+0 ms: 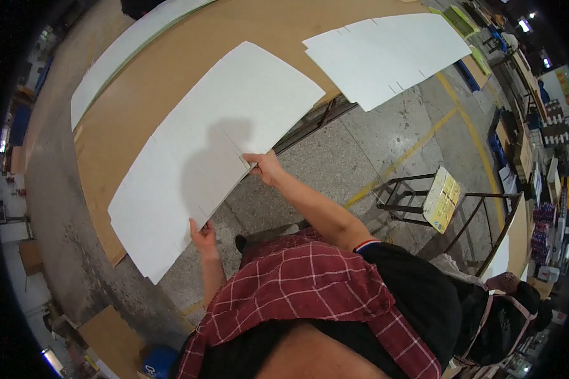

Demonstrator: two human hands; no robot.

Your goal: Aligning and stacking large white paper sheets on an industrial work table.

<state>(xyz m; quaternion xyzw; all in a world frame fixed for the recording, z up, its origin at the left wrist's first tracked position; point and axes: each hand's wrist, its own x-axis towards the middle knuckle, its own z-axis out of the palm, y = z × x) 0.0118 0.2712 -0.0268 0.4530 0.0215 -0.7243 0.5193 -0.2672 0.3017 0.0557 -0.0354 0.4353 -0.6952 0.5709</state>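
Stretching along the far left, a curved white strip (129, 60) with a green-tinged edge lies on the brown-topped bench (95, 189). Next to it, a large white panel (199, 167) spreads over the bench, its near edge and lower-left corner jutting past the brown top; whether it lies flat or is slightly raised cannot be told. Its long axis runs aslant, one short end pointing to the lower left, the other to the upper right and away from the worker. The far long edge appears to bow outward, though the lens bends lines too

At the near long edge, the left hand (203, 236) is closed on the rim left of the middle, beside a short slit. Farther right, the right hand (269, 168) pinches the same rim by a longer slit, a finger on top; the parts beneath are hidden. The panel looks thin, light for its breadth and fairly stiff, smooth enough to slide, with the slits likely its weakest spots. Two holds set wide apart on the long edge, clear of the cuts, seem the surest

At upper right, a second white panel (392, 57), also slit, overhangs the bench; beyond stands a stool (442, 199) with a yellowed seat
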